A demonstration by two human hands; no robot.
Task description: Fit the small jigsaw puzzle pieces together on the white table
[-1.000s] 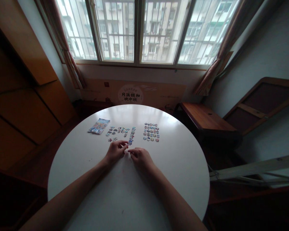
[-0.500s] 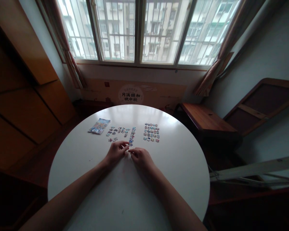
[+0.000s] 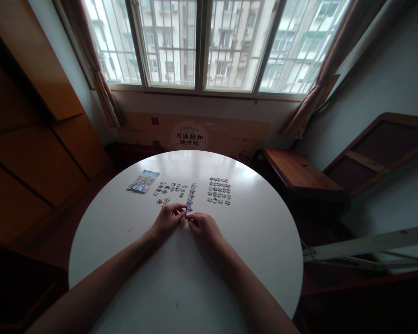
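A narrow strip of joined jigsaw pieces [image 3: 191,195] runs down the middle of the white round table [image 3: 132,283]. At its near end my left hand [image 3: 169,218] has thumb and fingers brought together, touching the strip's lower left side. Between the fingertips of both hands shows a tiny reddish puzzle piece [image 3: 186,215], mostly hidden. My right hand [image 3: 205,227] is curled, its thumb and forefinger pinched just below the strip; what they hold is hidden. Loose jigsaw pieces [image 3: 177,187] lie left of the strip. To its right, more pieces [image 3: 219,190] are laid out in rows.
A colourful picture sheet [image 3: 144,181] lies at the table's far left. Beyond the table are a printed panel [image 3: 223,134] and a barred window. A wooden bench [image 3: 296,169] stands to the right, and wooden cabinets [image 3: 31,171] line the left.
The hands stay almost in place at the near end of the strip. A small reddish spot now shows between the fingertips. The camera view has shifted very slightly.
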